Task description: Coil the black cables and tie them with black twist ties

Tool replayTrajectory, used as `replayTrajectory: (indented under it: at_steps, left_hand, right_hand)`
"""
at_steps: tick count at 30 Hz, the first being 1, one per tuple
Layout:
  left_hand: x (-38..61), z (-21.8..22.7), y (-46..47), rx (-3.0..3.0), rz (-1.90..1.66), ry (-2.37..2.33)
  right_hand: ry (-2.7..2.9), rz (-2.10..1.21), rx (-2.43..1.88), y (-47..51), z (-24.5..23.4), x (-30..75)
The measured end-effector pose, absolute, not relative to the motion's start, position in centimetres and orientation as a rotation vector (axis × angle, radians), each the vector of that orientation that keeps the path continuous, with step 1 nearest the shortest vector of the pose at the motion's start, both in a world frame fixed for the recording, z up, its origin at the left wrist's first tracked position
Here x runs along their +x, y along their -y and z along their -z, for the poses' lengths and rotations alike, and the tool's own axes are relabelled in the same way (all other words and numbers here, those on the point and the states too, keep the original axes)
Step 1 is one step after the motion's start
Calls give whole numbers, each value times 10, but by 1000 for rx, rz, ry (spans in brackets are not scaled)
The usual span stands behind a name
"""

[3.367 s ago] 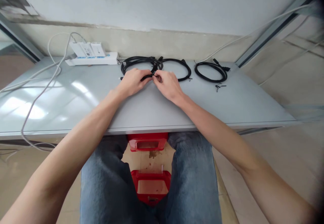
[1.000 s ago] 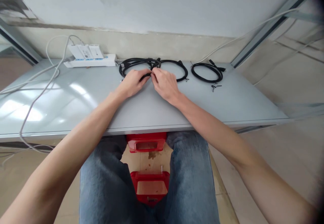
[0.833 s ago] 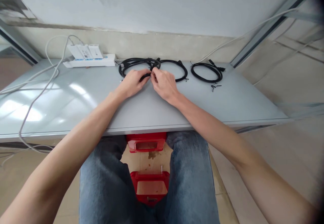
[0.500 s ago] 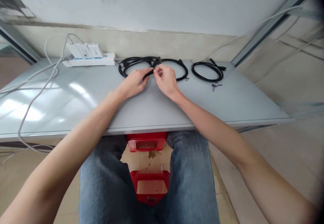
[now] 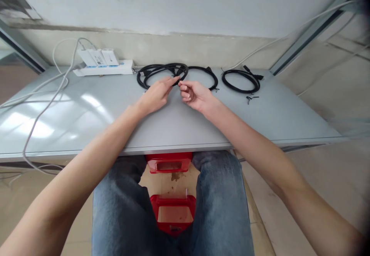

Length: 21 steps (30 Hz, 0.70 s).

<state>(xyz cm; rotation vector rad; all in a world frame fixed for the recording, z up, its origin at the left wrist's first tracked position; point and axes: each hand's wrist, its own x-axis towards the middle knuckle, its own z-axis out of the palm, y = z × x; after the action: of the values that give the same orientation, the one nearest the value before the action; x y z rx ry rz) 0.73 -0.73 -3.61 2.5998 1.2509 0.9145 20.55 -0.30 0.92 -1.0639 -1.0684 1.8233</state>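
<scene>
A coiled black cable [image 5: 157, 68] lies toward the back of the table, one of its plugs showing inside the loop. My left hand [image 5: 158, 93] has its fingers closed on the near right side of this coil. Just right of it, my right hand [image 5: 194, 94] is turned with the palm partly up, thumb and fingertips pinched close to the coil's edge. Whatever is in that pinch is too small to make out. A second black cable coil [image 5: 215, 79] overlaps behind, partly hidden by my right hand and the first coil.
Farther right lie a third black cable coil [image 5: 241, 91] and a small dark twist tie [image 5: 251, 99]. A white power strip [image 5: 124, 68] with plugged-in adapters stands at the back left, grey cords [image 5: 43, 111] trailing over the front edge. Red stools [image 5: 169, 163] are below the table [image 5: 179, 128].
My right hand has turned palm-up and drawn slightly back from the coil, its fingertips still pinched. My left hand stays at the coil, and its fingers have straightened a little.
</scene>
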Motion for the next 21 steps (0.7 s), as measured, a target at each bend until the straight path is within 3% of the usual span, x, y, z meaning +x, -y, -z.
replayTrajectory:
  at_steps: [4,12,21]
  left_hand:
    - [8,36,6,2584,-945,-1224]
    - [10,27,12,2541,-937,-1293]
    - [9,27,12,2535,-918,-1310]
  right_hand:
    - [1341,-1622,-1095,1,-4,208]
    - [2103,-299,-1116,-5,14,216]
    - [2222,-32,-1053,-11,10,225]
